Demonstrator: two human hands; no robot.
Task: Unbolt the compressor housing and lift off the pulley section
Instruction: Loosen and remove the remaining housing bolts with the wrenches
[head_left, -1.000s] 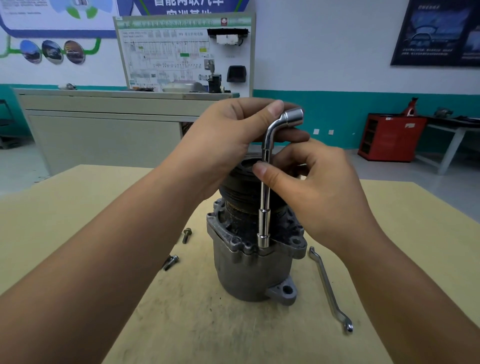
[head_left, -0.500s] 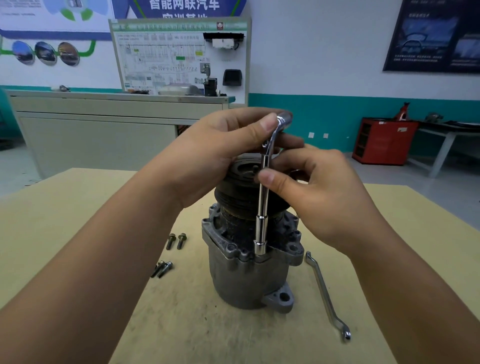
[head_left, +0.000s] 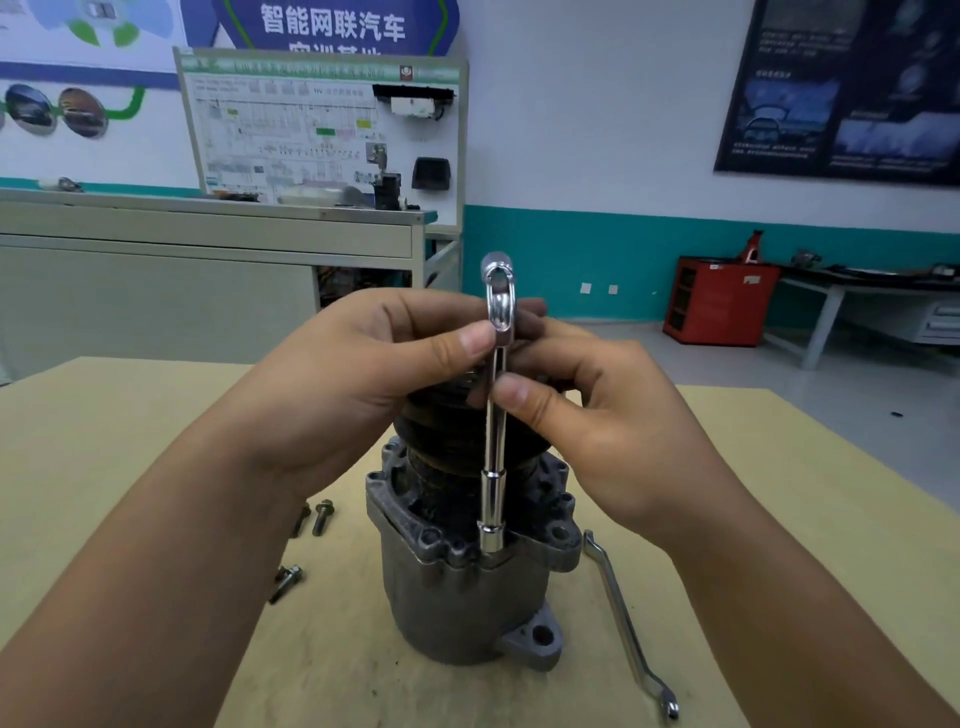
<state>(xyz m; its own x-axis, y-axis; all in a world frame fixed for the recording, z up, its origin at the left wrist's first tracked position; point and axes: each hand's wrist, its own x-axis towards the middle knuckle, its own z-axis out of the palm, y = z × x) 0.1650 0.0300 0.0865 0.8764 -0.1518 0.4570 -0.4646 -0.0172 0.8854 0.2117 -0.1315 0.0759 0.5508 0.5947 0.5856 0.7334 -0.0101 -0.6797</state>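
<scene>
Chrome L-shaped socket wrench (head_left: 492, 499) stands upright, its lower socket seated on the front flange of the grey cast-metal compressor housing (head_left: 457, 608), which stands on end mid-way across the tan wooden surface (head_left: 130, 441) with the black pulley section (head_left: 447, 431) on top. The left hand (head_left: 363, 374) pinches the wrench's upper bend and the right hand (head_left: 613, 431) pinches the shaft just below. Loose dark bolts (head_left: 322, 517) lie left of the housing, and a flat chrome spanner (head_left: 623, 623) lies to its right.

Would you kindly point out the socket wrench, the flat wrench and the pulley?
socket wrench (head_left: 492, 504): head view, lower socket barrel.
flat wrench (head_left: 620, 618): head view, mid shank.
pulley (head_left: 445, 430): head view, dark grooved side.
</scene>
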